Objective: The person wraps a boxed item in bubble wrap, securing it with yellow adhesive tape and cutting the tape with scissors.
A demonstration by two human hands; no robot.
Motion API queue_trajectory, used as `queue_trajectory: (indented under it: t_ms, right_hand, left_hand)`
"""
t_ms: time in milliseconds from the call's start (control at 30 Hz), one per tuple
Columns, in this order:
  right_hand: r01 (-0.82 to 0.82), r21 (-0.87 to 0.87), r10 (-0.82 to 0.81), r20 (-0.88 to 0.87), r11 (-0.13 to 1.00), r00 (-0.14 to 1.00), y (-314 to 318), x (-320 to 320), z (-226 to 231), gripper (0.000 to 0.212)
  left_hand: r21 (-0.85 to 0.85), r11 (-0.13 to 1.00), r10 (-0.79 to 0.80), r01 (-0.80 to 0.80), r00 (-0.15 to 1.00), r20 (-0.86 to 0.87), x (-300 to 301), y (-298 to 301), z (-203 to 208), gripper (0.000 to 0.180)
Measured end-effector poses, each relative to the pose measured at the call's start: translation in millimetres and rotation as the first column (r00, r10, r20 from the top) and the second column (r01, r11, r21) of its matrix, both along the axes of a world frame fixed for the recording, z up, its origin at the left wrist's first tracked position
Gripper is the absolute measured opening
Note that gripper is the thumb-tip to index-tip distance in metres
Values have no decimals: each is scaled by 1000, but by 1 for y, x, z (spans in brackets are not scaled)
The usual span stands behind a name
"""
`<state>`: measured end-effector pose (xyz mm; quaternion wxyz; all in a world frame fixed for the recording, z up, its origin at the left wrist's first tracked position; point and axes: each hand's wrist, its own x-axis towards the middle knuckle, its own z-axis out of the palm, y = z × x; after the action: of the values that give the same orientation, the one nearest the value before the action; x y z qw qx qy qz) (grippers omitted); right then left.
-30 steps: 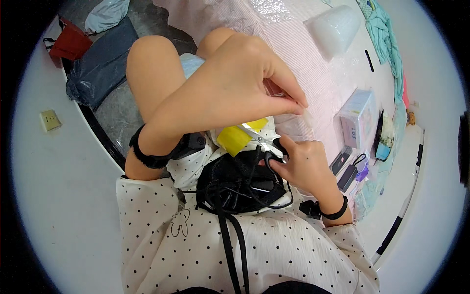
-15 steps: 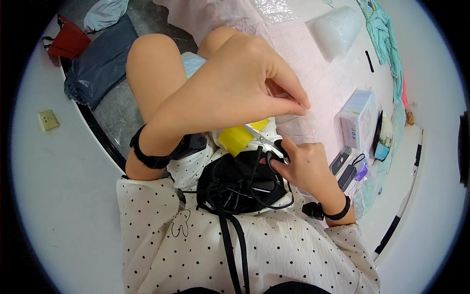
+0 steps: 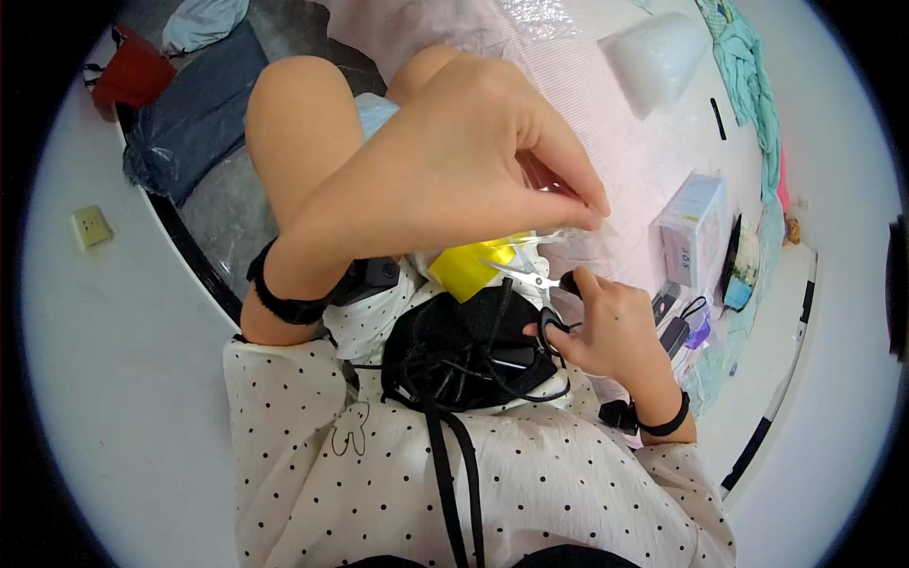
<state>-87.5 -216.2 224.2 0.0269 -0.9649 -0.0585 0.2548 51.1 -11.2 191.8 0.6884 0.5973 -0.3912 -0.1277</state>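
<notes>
My left hand (image 3: 483, 151) reaches across the middle, thumb and fingers pinched on clear plastic film (image 3: 592, 248). Just under that hand is a glossy yellow piece (image 3: 464, 273), partly covered by it; I cannot tell whether it is joined to the film. Lower right, my right hand (image 3: 611, 327) has its fingers in the black handles of a pair of scissors (image 3: 532, 278). The blades are spread, one lying over the yellow piece and one pointing up toward the film. A black drawstring pouch (image 3: 445, 355) with cords rests on my lap below.
A pink striped cover (image 3: 568, 123) spreads on the right, bearing a clear-wrapped box (image 3: 691, 227), a roll of bubble wrap (image 3: 658, 62) and a small dark device (image 3: 674, 336). Left, on the grey floor, lie a dark plastic bag (image 3: 199, 109) and a red bag (image 3: 133, 71).
The scissors' blades have opened apart, and my right hand has shifted slightly right. My left hand keeps its pinch, barely moved; the clear film shows more below it.
</notes>
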Motion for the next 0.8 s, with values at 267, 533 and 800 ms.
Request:
queue_trajectory:
  t_ms: [267,533,800]
  right_hand:
    - [-43,-4,43,5,999,999,14,8,-14,47]
    - [-90,-18,91,33,996,995,15,10,-14,39]
    - [-126,15,125,77,992,989,14,14,-17,34]
  left_hand:
    - [-39,998,-38,39,999,8,-3,2,3,10]
    - [-56,998,-13,15,999,36,-1,2,1,11]
    - [-46,999,2,-1,1000,3,0,0,-1,10]
